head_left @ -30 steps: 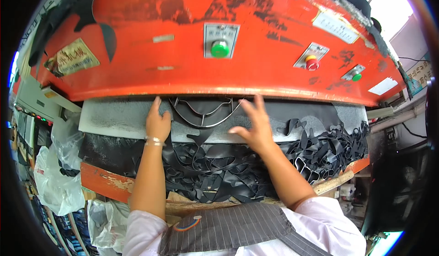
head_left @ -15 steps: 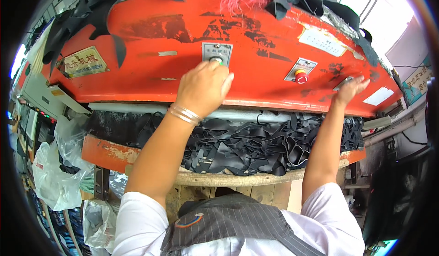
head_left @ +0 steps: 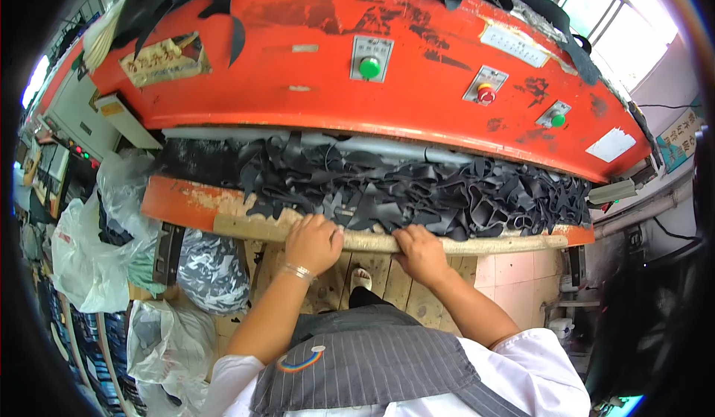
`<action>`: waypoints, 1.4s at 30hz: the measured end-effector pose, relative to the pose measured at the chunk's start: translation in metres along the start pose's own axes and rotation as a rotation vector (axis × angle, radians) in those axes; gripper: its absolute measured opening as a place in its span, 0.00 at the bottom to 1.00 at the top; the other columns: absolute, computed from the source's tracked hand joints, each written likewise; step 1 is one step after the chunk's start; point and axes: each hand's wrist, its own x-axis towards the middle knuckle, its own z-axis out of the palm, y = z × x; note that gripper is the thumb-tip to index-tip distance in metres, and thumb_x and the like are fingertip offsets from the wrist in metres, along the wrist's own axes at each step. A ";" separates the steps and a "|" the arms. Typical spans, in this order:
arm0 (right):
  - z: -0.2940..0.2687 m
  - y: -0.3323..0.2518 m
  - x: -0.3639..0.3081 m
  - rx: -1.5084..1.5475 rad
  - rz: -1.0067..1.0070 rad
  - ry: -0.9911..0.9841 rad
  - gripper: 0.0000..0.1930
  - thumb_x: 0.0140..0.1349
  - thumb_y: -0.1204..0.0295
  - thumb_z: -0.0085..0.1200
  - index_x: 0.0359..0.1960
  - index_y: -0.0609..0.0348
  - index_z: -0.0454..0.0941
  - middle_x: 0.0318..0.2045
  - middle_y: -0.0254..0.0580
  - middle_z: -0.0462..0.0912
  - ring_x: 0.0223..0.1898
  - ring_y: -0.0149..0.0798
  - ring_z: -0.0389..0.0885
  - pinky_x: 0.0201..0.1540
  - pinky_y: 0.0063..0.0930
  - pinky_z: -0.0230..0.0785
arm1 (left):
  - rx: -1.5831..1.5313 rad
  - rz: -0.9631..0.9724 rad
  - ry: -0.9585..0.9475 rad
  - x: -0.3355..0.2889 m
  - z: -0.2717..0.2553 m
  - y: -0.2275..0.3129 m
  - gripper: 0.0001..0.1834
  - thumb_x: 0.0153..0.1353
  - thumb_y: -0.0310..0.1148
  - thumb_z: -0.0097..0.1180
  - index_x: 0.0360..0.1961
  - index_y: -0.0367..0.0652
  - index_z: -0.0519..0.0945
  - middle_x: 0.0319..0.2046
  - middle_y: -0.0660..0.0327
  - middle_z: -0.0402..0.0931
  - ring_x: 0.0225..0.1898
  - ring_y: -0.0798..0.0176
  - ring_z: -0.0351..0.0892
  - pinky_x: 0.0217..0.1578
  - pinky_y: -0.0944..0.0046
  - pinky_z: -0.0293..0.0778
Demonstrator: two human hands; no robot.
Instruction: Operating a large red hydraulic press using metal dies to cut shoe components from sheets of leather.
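Note:
Both hands rest at the front of a red press machine [head_left: 298, 89], gripping the pale wooden rail [head_left: 499, 245] along the front of its bed. My left hand [head_left: 313, 244] has its fingers curled over the rail left of centre, with a bracelet on the wrist. A short way to the right, my right hand [head_left: 421, 253] is wrapped over the same rail. Just beyond the fingertips lies a tangled heap of black cut scraps [head_left: 387, 182], leather-like sheet with shapes cut out, filling the bed under the red beam.
Green buttons, one central [head_left: 369, 67] and one at right [head_left: 558, 120], flank a red stop knob [head_left: 486, 94] on the beam. More black sheets [head_left: 208, 0] drape over its top. Clear plastic bags [head_left: 97, 253] stand at left, above a planked floor [head_left: 380, 272].
My left hand has come down from the central green button, and my right hand from the right-hand button. Both now hold the wooden rail. The view has shifted slightly.

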 end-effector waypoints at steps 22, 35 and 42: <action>0.008 0.062 0.341 0.013 -1.060 -0.079 0.13 0.58 0.68 0.49 0.42 0.58 0.78 0.54 0.45 0.76 0.61 0.46 0.71 0.65 0.40 0.61 | 0.069 -0.088 0.213 0.157 0.037 -0.077 0.27 0.55 0.39 0.59 0.54 0.38 0.68 0.46 0.51 0.76 0.50 0.50 0.75 0.59 0.47 0.60; 0.010 0.046 0.390 0.016 -1.263 -0.081 0.06 0.51 0.68 0.52 0.24 0.56 0.76 0.30 0.38 0.76 0.40 0.44 0.77 0.51 0.35 0.71 | 0.129 -0.085 0.139 0.163 0.022 -0.099 0.26 0.56 0.37 0.57 0.54 0.36 0.68 0.52 0.50 0.75 0.56 0.49 0.72 0.64 0.46 0.54; -0.145 0.101 0.350 -0.408 -0.674 0.227 0.11 0.46 0.68 0.56 0.33 0.53 0.77 0.35 0.36 0.75 0.42 0.42 0.75 0.37 0.37 0.75 | 0.079 -0.099 0.089 0.166 0.016 -0.105 0.25 0.57 0.37 0.57 0.54 0.38 0.68 0.52 0.48 0.75 0.58 0.48 0.71 0.64 0.45 0.54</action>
